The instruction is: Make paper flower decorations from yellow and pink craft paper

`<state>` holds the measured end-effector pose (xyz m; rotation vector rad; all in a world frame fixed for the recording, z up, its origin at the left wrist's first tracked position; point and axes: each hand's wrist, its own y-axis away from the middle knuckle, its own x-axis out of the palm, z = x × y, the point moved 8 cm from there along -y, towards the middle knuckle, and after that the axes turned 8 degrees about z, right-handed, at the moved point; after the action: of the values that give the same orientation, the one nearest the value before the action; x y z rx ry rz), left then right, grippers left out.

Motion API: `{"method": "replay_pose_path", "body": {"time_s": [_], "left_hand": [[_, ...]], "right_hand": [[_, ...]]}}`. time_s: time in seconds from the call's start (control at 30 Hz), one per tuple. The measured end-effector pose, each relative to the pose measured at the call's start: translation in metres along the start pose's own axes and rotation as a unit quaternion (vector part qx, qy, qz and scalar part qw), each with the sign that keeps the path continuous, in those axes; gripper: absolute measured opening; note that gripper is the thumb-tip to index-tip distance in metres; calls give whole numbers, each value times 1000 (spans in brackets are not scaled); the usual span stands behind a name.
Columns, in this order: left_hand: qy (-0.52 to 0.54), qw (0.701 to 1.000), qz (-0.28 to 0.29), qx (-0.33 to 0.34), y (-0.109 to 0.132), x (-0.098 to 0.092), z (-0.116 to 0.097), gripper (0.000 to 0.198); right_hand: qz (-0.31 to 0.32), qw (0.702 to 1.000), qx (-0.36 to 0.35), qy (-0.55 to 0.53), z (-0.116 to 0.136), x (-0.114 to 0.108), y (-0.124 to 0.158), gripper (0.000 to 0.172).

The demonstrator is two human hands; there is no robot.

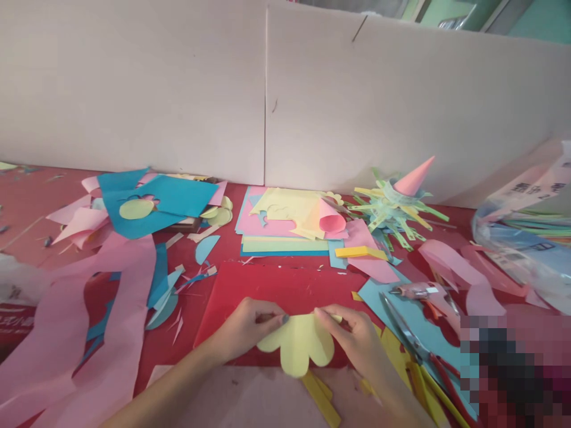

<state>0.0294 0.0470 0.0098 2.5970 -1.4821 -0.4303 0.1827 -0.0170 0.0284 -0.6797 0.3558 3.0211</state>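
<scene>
Between my two hands is a pale yellow paper flower [295, 346], its rounded petals hanging down and its upper edge held level. My left hand [255, 326] pinches the upper left of the flower between thumb and fingers. At the upper right, my right hand [345, 327] grips it the same way; a small pale bit shows by those fingers. Below and behind the flower lies a red sheet [276, 291]. Yellow paper strips [322, 398] lie under the flower's lower edge, toward me.
Scissors [413, 336] and a glue gun [417, 290] lie right. Beyond are stacked paper sheets [285, 245] and a spiky paper craft with a pink cone [414, 177]. Pink paper strips [129, 309] and blue sheets [187, 196] lie left. White boards [178, 89] stand behind.
</scene>
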Motion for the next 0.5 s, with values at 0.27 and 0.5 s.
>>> {"method": "replay_pose_path", "body": {"time_s": [0.27,0.5], "left_hand": [[-23,995,89,23,4,8,-10,33],[-45,997,61,-29,3,6,1,30]], "right_hand": [[51,999,3,0,4,9,1,27],[36,998,17,-54,-4,18,3,29]]}}
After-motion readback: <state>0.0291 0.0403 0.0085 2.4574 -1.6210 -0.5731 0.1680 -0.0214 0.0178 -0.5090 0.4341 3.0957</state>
